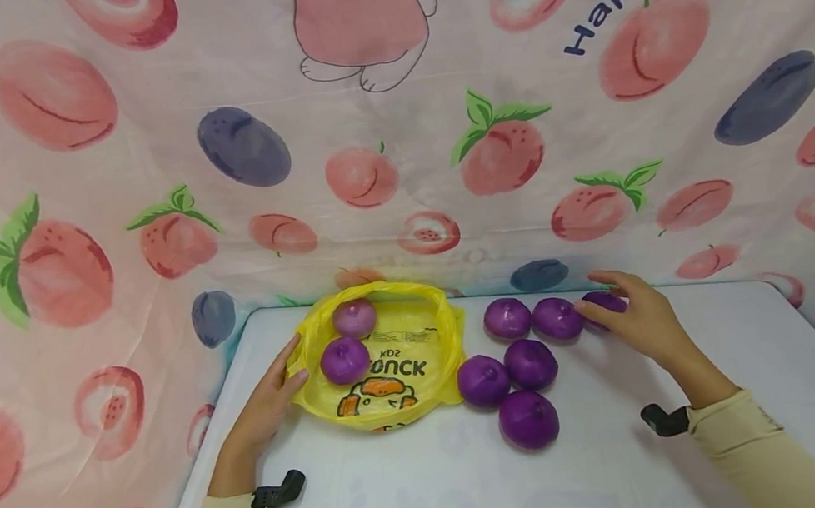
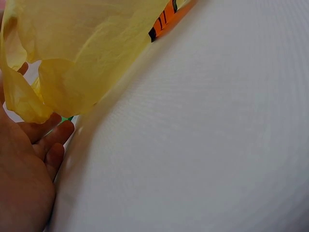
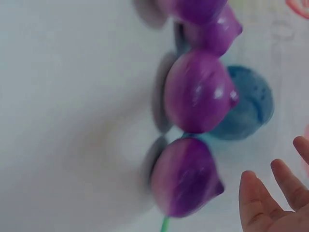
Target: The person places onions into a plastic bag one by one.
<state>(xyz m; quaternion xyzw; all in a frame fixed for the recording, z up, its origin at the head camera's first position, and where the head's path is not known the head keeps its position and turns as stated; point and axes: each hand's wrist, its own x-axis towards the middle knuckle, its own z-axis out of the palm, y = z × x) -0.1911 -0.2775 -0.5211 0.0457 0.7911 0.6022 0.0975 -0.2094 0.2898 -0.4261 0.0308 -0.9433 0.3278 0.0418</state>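
Note:
A yellow plastic bag (image 1: 456, 349) with a printed duck lies with its mouth wide on the white table. Inside it are two purple onions (image 1: 345, 361). My left hand (image 1: 265, 408) rests against the bag's left rim, its fingers loosely extended along the plastic. In the left wrist view several fingers (image 2: 54, 145) lie beside the bag's edge. Over the far-right onion (image 1: 605, 309) hovers my right hand (image 1: 645, 319), thumb and fingers spread apart. The right wrist view shows a gap between that onion (image 3: 186, 179) and the fingertips (image 3: 248, 181).
Several more purple onions (image 1: 530, 419) sit in a cluster right of the bag, some in a row near the table's back edge. A pink fruit-print cloth (image 1: 412, 161) hangs behind the white table (image 1: 419, 487).

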